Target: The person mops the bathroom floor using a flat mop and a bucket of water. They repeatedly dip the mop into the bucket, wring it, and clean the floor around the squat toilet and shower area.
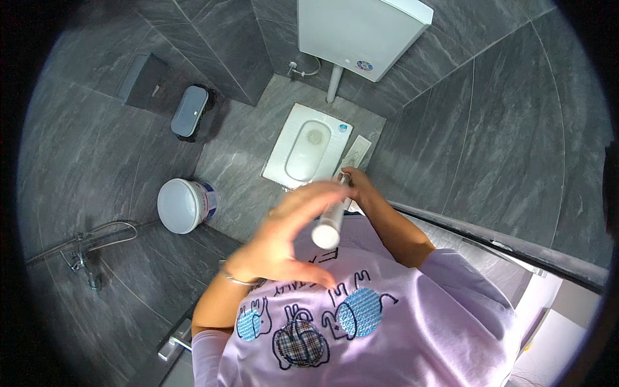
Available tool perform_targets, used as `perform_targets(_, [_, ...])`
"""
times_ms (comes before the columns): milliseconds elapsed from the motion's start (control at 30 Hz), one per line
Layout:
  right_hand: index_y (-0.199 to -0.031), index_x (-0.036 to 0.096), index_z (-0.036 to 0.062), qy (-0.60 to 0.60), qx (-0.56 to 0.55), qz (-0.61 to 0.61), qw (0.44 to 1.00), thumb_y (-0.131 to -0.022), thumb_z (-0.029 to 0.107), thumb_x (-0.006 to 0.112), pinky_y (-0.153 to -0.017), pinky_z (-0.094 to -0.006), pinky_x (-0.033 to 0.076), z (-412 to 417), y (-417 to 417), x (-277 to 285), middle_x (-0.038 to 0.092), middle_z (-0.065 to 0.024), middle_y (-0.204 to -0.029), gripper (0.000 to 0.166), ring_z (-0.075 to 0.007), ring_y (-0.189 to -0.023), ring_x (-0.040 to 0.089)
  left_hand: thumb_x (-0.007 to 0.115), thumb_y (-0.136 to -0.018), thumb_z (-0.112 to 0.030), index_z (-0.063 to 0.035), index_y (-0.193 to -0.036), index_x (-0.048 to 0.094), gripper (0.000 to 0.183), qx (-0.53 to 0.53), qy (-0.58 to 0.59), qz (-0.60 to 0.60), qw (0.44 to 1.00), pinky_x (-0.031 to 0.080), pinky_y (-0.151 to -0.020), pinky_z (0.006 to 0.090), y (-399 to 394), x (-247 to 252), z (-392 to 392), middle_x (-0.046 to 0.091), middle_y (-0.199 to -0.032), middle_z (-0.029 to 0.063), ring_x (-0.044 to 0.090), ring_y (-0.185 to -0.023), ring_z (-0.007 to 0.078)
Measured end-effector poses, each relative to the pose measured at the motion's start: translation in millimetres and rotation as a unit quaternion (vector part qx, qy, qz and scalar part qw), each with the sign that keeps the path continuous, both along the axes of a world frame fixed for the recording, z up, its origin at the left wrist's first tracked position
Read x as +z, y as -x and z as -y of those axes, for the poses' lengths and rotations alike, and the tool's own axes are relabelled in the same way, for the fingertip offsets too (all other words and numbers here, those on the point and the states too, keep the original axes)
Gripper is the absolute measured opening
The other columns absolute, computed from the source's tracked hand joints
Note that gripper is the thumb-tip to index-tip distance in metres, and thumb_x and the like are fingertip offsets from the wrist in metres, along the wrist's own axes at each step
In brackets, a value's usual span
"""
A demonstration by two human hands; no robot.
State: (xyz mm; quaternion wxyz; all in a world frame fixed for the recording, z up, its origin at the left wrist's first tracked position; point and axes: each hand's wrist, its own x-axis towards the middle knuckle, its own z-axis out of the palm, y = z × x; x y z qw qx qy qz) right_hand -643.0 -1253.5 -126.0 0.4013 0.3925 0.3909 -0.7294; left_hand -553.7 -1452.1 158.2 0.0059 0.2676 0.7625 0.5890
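Observation:
A long-handled floor tool with a pale pole (333, 213) points up toward me, its round white end nearest my chest. My right hand (358, 185) is closed around the pole lower down. Below that hand, a flat white rectangular head (357, 151), which looks like a flat mop's, lies by the right side of the squat toilet (308, 145). My left hand (275, 242), blurred and wearing a bracelet, is spread with thumb and fingers apart beside the pole's upper end. Its fingertips come close to my right hand; contact cannot be made out.
A white cistern (360, 34) hangs on the back wall, with a pipe (334, 83) running down. To the left stand a lidded bin (190, 111) and a white plastic bucket (186, 205). A shower mixer tap (82, 266) with a hose is on the left wall. A dark door track (498, 244) runs at right.

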Motion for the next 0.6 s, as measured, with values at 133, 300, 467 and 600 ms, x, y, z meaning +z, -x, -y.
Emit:
perform_targets(133, [-0.079, 0.048, 0.0007, -0.055, -0.028, 0.047, 0.997, -0.070, 0.006, 0.052, -0.058, -0.0383, 0.047, 19.2, 5.8, -32.0, 0.048, -0.0127, -0.066, 0.012, -0.0253, -0.061, 0.051, 0.070, -0.069, -0.014, -0.0041, -0.069, 0.050, 0.022, 0.090, -0.217, 0.059, 0.970, 0.042, -0.068, 0.0366, -7.4, -27.6, -38.0, 0.055, -0.072, 0.0089, 0.053, -0.070, 0.0234])
perform_targets(300, [-0.078, 0.049, 0.0000, 0.004, 0.051, 0.000, 0.999, -0.071, 0.004, 0.052, -0.052, -0.0349, 0.045, 48.0, 12.9, -44.7, 0.049, -0.0128, -0.066, 0.008, -0.0232, -0.056, 0.050, 0.072, -0.066, -0.006, -0.0049, -0.052, 0.042, 0.033, 0.050, -0.138, -0.016, 0.989, 0.039, -0.055, 0.0328, -2.4, -19.6, -57.0, 0.047, -0.054, 0.0050, 0.048, -0.052, 0.0199])
perform_targets(467, [-0.072, 0.052, 0.0015, 0.063, 0.074, -0.055, 0.994, -0.070, 0.004, 0.057, -0.045, -0.0325, 0.044, 88.3, 7.6, -29.3, 0.050, -0.0099, -0.061, 0.006, -0.0231, -0.051, 0.051, 0.074, -0.068, -0.019, -0.0044, -0.057, 0.045, 0.034, 0.114, -0.113, -0.054, 0.986, 0.041, -0.056, 0.0343, -2.3, -7.8, -55.8, 0.047, -0.055, 0.0046, 0.049, -0.052, 0.0215])
perform_targets(600, [-0.080, 0.053, 0.0032, -0.003, 0.095, -0.073, 0.993, -0.069, 0.018, 0.060, -0.044, -0.0379, 0.044, 81.0, 8.1, -20.3, 0.048, -0.0096, -0.061, 0.019, -0.0238, -0.044, 0.045, 0.071, -0.070, -0.021, -0.0025, -0.062, 0.050, 0.029, 0.118, -0.157, -0.085, 0.977, 0.044, -0.057, 0.0354, -18.0, 11.4, -40.4, 0.051, -0.056, 0.0064, 0.052, -0.052, 0.0222])
